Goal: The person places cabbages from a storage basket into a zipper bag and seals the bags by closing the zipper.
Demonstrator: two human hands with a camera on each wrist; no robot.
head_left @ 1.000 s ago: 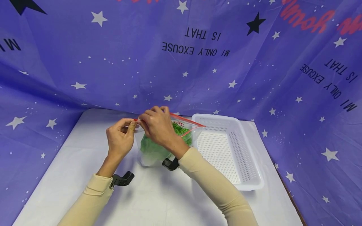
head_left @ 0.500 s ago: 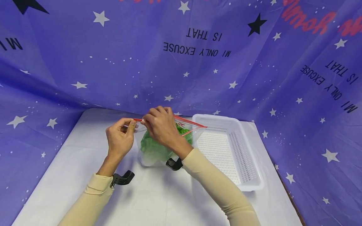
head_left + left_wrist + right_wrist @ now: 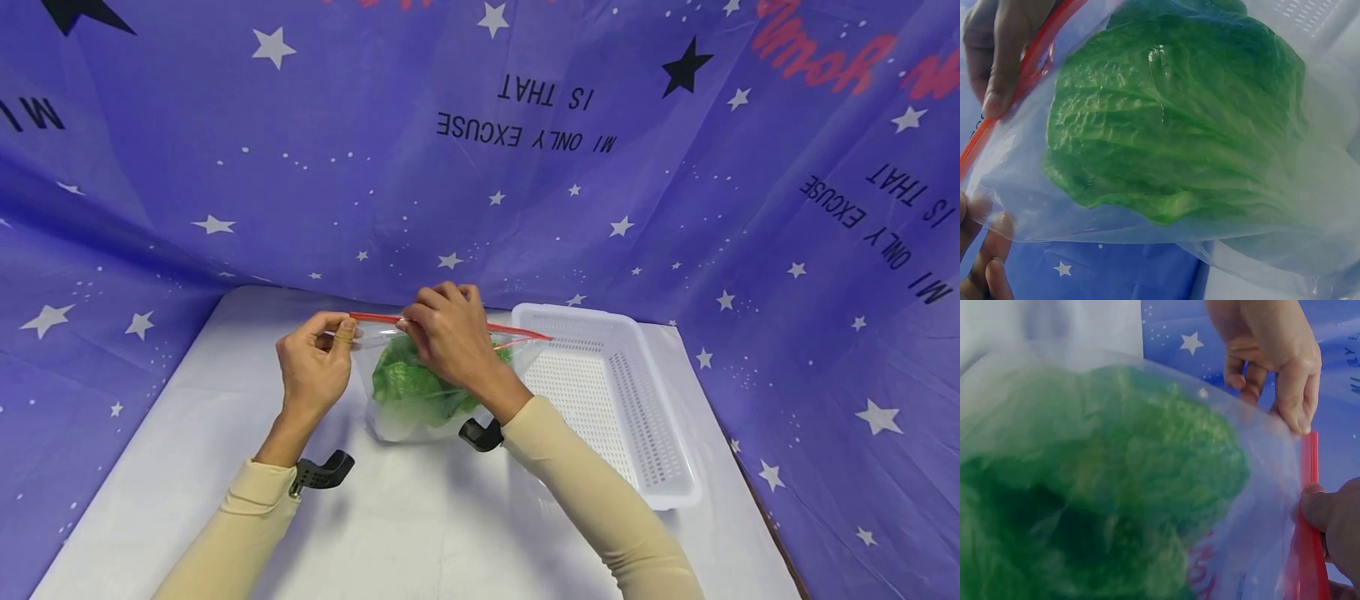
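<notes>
A clear zip bag (image 3: pixel 382 425) with a red zip strip (image 3: pixel 378 317) holds leafy green lettuce (image 3: pixel 412 383). My left hand (image 3: pixel 317 358) pinches the bag's top left corner between thumb and fingers. Partway along the strip, my right hand (image 3: pixel 453 337) pinches the red zip with thumb and fingertips. In the left wrist view the lettuce leaf (image 3: pixel 1172 125) fills the middle of the bag. To the right of my right hand, the two red edges of the bag's mouth stand apart. The right wrist view shows my right thumb (image 3: pixel 1319 506) on the zip, the left hand (image 3: pixel 1279 356) beyond.
A white perforated plastic basket (image 3: pixel 678 417) stands at the right, with the bag's right corner overlapping its near wall. Both hands work over a white-covered table (image 3: pixel 405 525). A purple star-printed cloth (image 3: pixel 300 192) hangs behind and at the sides. Black mounts sit at both wrists.
My right hand has slid to the right along the red zip, and a longer stretch of strip shows between the hands. My left hand stays nearly in place at the corner.
</notes>
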